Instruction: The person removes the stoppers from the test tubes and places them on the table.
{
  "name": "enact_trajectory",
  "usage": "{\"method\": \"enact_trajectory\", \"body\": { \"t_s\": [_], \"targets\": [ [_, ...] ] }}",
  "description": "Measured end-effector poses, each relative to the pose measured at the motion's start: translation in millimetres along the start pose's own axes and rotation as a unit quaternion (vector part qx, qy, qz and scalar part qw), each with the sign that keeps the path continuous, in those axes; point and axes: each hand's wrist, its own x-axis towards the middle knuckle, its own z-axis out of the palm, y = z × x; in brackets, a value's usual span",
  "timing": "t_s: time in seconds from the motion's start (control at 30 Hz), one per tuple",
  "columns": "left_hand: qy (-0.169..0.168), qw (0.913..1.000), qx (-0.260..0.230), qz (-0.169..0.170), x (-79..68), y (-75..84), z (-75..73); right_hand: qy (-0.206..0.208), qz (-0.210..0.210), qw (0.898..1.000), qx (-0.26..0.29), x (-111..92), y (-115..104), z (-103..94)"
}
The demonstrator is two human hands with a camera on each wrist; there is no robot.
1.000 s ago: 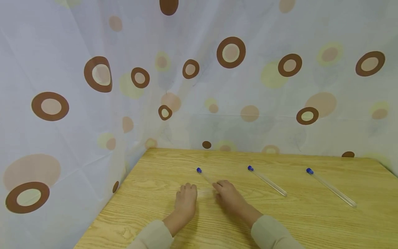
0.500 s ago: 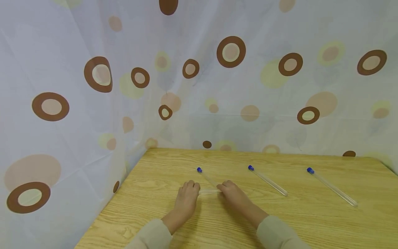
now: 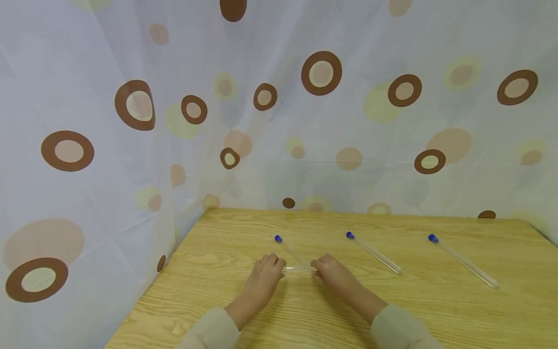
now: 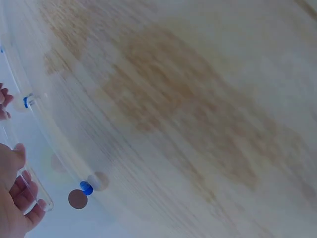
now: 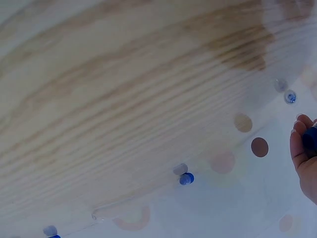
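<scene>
A clear test tube [image 3: 298,269] lies level between my two hands, above the wooden table. My left hand [image 3: 264,278] grips its left part; in the left wrist view, the fingers curl around the tube near its rounded end [image 4: 48,204]. My right hand [image 3: 337,278] holds the other end, where a blue cap [image 5: 310,139] shows between thumb and fingers in the right wrist view. Just behind lies another test tube [image 3: 293,251], its blue cap [image 3: 278,238] pointing away and its near end close to my right fingertips.
Two more blue-capped test tubes lie slanted on the table [image 3: 218,291]: a middle tube [image 3: 377,255] and a right tube [image 3: 467,265]. A curtain [image 3: 383,189] with brown circles hangs along the table's back and left edges.
Both hands have shifted slightly to the right, still holding the tube. The tube, blurred before, now shows sharply between them. The tubes on the table have not moved.
</scene>
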Motion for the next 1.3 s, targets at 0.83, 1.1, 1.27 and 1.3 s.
{"method": "enact_trajectory", "body": {
  "t_s": [0.83,1.1,1.27,1.3],
  "targets": [
    [0.065,0.9943,0.027,0.081,5.9,9.7,9.0,0.019,-0.010,1.000,0.010,-25.5,12.3,-10.8],
    [0.052,0.9944,0.005,0.092,8.0,14.0,7.7,0.023,-0.017,1.000,0.003,-33.2,15.5,-16.1],
    [0.059,0.9918,0.001,0.113,10.4,18.1,6.5,0.033,-0.012,0.999,0.001,-40.6,18.4,-19.6],
    [0.064,0.9910,0.002,0.117,10.9,19.0,6.4,0.033,-0.012,0.999,0.001,-42.2,19.4,-19.9]
  ]
}}
